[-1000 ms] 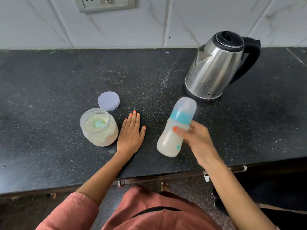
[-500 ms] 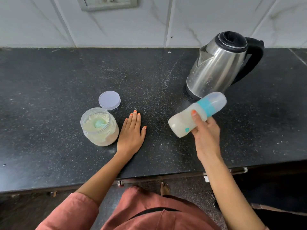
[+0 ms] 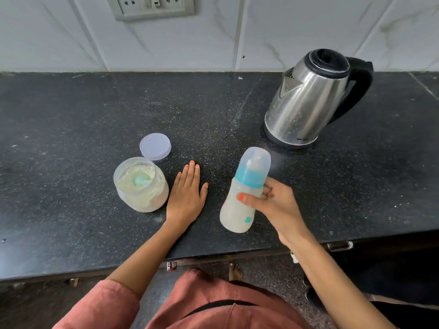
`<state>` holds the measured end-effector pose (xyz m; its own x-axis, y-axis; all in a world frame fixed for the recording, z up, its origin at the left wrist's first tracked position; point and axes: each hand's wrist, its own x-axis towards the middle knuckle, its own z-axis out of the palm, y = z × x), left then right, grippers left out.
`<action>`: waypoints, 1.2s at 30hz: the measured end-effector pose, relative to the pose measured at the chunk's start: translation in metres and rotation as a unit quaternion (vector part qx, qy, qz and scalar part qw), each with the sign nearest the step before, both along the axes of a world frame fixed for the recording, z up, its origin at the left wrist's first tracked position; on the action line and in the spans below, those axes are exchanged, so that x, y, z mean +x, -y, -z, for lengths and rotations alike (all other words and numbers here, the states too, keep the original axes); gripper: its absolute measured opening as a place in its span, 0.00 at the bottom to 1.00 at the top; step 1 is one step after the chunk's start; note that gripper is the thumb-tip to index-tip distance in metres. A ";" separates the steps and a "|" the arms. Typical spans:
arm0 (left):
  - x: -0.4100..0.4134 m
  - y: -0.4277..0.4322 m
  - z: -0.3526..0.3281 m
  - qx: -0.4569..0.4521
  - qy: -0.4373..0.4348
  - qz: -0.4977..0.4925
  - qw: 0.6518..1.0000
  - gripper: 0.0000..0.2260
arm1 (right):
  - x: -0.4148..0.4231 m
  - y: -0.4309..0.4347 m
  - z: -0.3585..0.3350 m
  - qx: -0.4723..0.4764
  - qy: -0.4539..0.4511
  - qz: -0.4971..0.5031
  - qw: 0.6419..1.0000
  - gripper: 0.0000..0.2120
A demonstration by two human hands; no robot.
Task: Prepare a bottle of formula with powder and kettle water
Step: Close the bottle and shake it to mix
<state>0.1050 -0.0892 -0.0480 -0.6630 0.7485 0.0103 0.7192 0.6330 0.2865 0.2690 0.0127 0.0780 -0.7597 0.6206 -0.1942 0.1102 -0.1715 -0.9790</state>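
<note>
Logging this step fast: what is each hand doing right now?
Left hand: open, fingers straight, flat on the countertop.
Right hand: curled round the baby bottle, holding it.

The worktop [image 3: 71, 115] is a dark, speckled stone slab with a pale dusting of powder [image 3: 237, 115] streaked across its middle. A stainless-steel electric kettle [image 3: 306, 100] with a black handle stands at the back right, well apart from an open plastic jar of formula powder [image 3: 141, 185] at the front left, whose round lid [image 3: 155, 146] lies flat just behind it. The left hand [image 3: 186, 195] rests palm-down on the stone just right of the jar, fingers straight.
</note>
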 end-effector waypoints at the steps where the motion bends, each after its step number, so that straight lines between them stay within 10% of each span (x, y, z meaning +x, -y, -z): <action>1: 0.001 0.000 0.000 0.003 0.001 0.000 1.000 0.26 | 0.000 -0.004 -0.002 -0.005 -0.008 0.012 1.000 0.17; 6: 0.001 0.000 -0.001 0.004 0.000 0.002 1.000 0.26 | -0.012 -0.024 -0.010 -0.105 -0.127 0.203 0.965 0.18; 11: 0.000 0.000 0.000 -0.001 -0.004 -0.001 1.000 0.25 | -0.002 0.003 -0.001 -0.008 -0.004 0.011 1.000 0.16; 17: 0.001 0.000 0.000 0.006 0.000 -0.002 1.000 0.26 | -0.008 -0.019 -0.002 -0.112 -0.117 0.221 0.962 0.13; 22: 0.000 0.000 0.000 -0.003 -0.005 0.000 1.000 0.26 | 0.000 0.005 0.005 -0.017 -0.004 0.047 0.999 0.12; 27: 0.000 0.000 0.000 0.004 0.001 0.000 1.000 0.26 | -0.003 -0.019 -0.006 -0.109 -0.104 0.208 0.966 0.12; 33: 0.000 0.000 0.000 -0.002 -0.003 -0.001 1.000 0.25 | 0.011 -0.006 -0.007 0.036 0.008 -0.016 0.999 0.14; 36: 0.000 0.001 0.000 0.001 0.000 0.000 1.000 0.26 | 0.006 -0.021 -0.010 -0.046 -0.056 0.105 0.992 0.14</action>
<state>0.1055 -0.0899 -0.0481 -0.6629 0.7486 0.0124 0.7192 0.6321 0.2884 0.2755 0.0340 0.0880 -0.6357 0.7511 -0.1783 -0.0463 -0.2677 -0.9624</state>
